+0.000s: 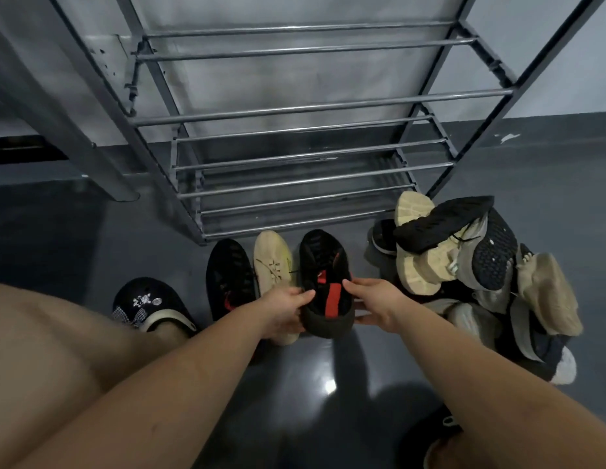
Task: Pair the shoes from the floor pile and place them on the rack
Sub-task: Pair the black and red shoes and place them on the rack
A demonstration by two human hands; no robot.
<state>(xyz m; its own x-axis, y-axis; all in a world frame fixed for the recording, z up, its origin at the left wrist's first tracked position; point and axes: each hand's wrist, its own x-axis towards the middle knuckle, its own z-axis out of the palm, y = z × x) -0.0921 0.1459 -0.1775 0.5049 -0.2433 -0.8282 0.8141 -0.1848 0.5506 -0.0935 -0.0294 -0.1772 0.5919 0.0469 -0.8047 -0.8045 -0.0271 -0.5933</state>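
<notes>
Black knit shoe with red stripe (325,282) is held at the heel end by both hands, left hand (284,308) and right hand (376,304) gripping its sides, just in front of the rack (295,106). Rack bars carry nothing yet. Apparent black mate (229,275) and tan shoe (271,265) lie on the floor; pile (481,272) at right remains. Judged: early stage.

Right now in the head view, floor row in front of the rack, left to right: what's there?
Worn black patterned slipper → black-and-red shoe on the floor → beige shoe → black-and-red shoe held by left hand and right hand → shoe pile.
</notes>
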